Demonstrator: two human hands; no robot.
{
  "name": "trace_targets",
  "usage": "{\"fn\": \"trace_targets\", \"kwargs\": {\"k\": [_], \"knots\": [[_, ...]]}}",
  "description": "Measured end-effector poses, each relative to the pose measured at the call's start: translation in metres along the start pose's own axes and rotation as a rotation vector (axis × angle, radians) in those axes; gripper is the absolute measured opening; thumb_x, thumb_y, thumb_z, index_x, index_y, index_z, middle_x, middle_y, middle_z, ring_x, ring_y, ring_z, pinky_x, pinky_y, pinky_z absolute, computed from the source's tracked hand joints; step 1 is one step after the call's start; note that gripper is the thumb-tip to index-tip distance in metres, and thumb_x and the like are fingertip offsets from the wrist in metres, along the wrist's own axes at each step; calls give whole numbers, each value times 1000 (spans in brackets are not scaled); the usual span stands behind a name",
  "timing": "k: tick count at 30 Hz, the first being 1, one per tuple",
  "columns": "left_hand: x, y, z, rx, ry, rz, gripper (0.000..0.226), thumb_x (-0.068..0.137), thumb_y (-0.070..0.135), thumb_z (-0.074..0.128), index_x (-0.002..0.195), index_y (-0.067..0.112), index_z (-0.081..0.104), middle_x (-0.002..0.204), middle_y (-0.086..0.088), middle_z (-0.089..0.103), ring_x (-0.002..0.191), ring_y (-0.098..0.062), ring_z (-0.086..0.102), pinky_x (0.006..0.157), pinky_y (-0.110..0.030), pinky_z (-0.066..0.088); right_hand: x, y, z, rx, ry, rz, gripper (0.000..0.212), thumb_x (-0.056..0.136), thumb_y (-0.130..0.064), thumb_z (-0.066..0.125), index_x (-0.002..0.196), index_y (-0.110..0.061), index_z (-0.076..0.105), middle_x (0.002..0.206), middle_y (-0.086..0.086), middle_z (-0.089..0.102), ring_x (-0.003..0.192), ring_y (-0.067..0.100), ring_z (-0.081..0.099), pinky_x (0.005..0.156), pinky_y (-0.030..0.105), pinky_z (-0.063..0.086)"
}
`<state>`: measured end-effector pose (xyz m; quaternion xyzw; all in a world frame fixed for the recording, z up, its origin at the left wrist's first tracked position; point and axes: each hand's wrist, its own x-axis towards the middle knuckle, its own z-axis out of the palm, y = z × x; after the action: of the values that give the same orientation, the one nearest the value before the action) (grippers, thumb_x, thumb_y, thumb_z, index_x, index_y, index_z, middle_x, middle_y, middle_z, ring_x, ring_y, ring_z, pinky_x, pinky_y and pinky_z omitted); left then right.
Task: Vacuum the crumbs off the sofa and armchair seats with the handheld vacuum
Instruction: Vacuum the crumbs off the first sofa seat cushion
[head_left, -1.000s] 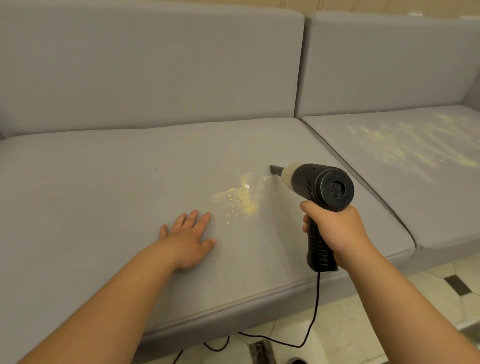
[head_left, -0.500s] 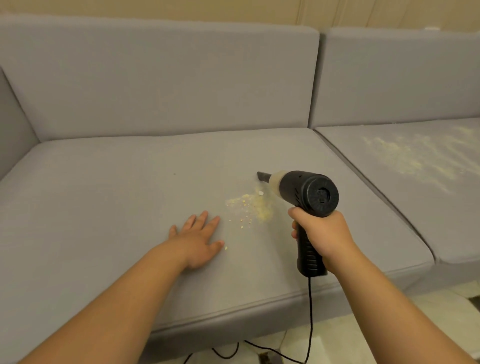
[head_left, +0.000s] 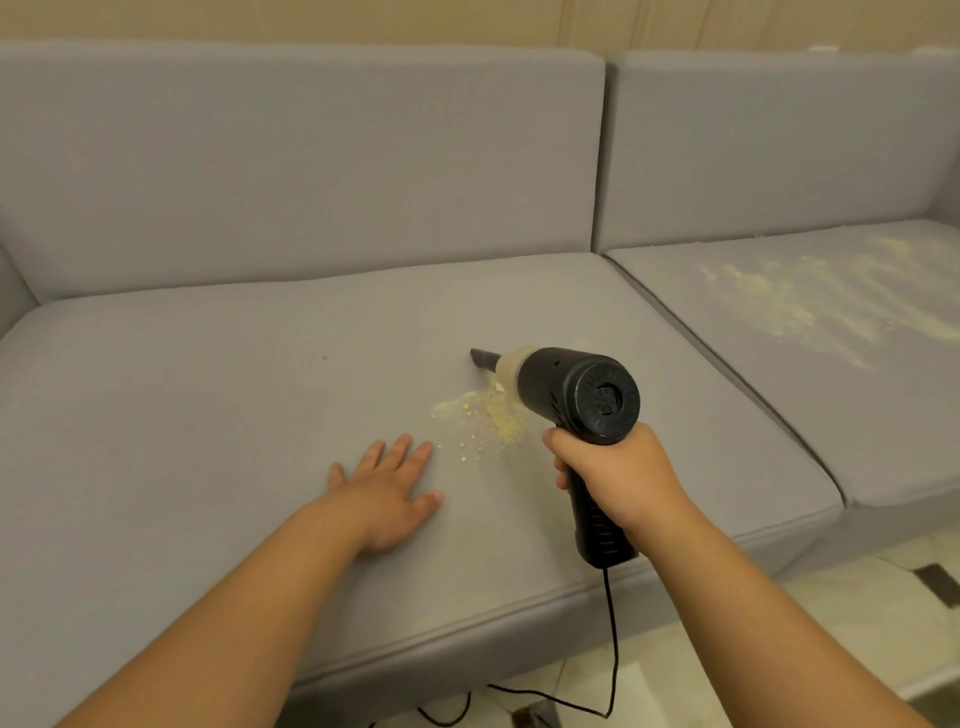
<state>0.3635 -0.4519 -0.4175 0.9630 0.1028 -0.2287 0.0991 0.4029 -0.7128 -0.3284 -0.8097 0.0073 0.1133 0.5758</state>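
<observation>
My right hand (head_left: 621, 480) grips the handle of the black handheld vacuum (head_left: 576, 392), whose narrow nozzle points left just above the grey sofa seat (head_left: 208, 415). A small patch of yellow crumbs (head_left: 488, 418) lies on that seat below the nozzle and body. My left hand (head_left: 387, 486) rests flat on the cushion, fingers straight, just left of the crumbs. A wider spread of yellow crumbs (head_left: 795, 301) covers the right seat cushion (head_left: 883, 415).
The vacuum's black cord (head_left: 613, 639) hangs from the handle down over the sofa's front edge to the pale tiled floor (head_left: 779, 649). Grey back cushions (head_left: 311, 166) rise behind both seats. A sofa arm (head_left: 13, 291) stands at far left.
The vacuum has moved left and nearer along the left seat, so the crumb patch now lies under its body. The patch looks smaller than a second ago. My left hand stays flat.
</observation>
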Motion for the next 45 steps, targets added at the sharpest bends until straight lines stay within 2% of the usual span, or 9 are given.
{"fn": "trace_targets", "kwargs": {"k": [6, 13, 16, 22, 26, 28, 34, 40, 45], "knots": [[1, 4, -1, 1, 4, 14, 73, 103, 67, 26, 162, 44, -11, 170, 15, -19, 159, -19, -12, 124, -62, 2, -5, -2, -7, -11, 48, -5, 16, 84, -18, 77, 83, -4, 70, 63, 4, 68, 58, 15, 66, 62, 29, 51], [0, 7, -3, -11, -8, 5, 73, 103, 67, 26, 162, 44, -11, 170, 17, -19, 158, -18, -13, 124, -62, 1, -7, -3, -10, 26, 25, 35, 20, 83, -17, 77, 89, 1, 71, 72, 14, 73, 63, 20, 70, 70, 40, 57], [-1, 6, -3, -18, -7, 5, 74, 103, 66, 27, 162, 43, -10, 169, 17, -19, 158, -18, -13, 124, -62, 0, -7, -3, -12, 31, 67, 35, 20, 82, -16, 76, 89, 2, 69, 67, 8, 70, 61, 19, 69, 66, 38, 55], [0, 6, -1, -3, -7, -2, 75, 103, 67, 25, 163, 41, -10, 169, 17, -21, 158, -18, -15, 124, -62, 0, -14, -5, -9, 16, 25, 45, 22, 82, -16, 76, 92, 3, 70, 68, 11, 70, 61, 18, 70, 69, 39, 56], [0, 6, 0, -10, -8, -1, 74, 103, 67, 26, 163, 41, -9, 169, 17, -20, 158, -18, -15, 124, -63, -1, -16, -7, -19, 28, 109, 51, 20, 83, -17, 77, 93, 0, 73, 80, 20, 74, 61, 17, 71, 69, 42, 59], [0, 5, -1, -10, -10, 4, 74, 103, 66, 26, 163, 41, -9, 169, 17, -20, 158, -18, -15, 124, -63, 0, -17, -7, -27, 53, 121, 79, 21, 84, -16, 77, 94, 2, 73, 76, 18, 74, 63, 19, 71, 74, 48, 62], [1, 7, -2, -13, -12, -4, 74, 103, 67, 25, 163, 40, -9, 169, 17, -20, 158, -18, -15, 123, -64, -1, -25, -8, -19, 58, 23, 102, 20, 85, -14, 76, 90, 4, 72, 70, 12, 72, 64, 22, 69, 71, 43, 58], [0, 7, -2, 4, -8, -2, 73, 103, 66, 25, 163, 40, -9, 169, 16, -20, 158, -17, -14, 124, -63, 1, -36, -14, -24, 11, 36, 49, 17, 84, -16, 76, 85, 0, 73, 77, 19, 75, 67, 26, 69, 80, 58, 62], [-10, 5, -1, 8, -13, -4, 73, 103, 67, 25, 162, 44, -9, 170, 12, -20, 158, -20, -13, 124, -63, 0, -56, -17, -13, -49, -90, 44, 17, 85, -16, 76, 85, 0, 72, 78, 20, 74, 68, 25, 71, 84, 60, 61]]}}
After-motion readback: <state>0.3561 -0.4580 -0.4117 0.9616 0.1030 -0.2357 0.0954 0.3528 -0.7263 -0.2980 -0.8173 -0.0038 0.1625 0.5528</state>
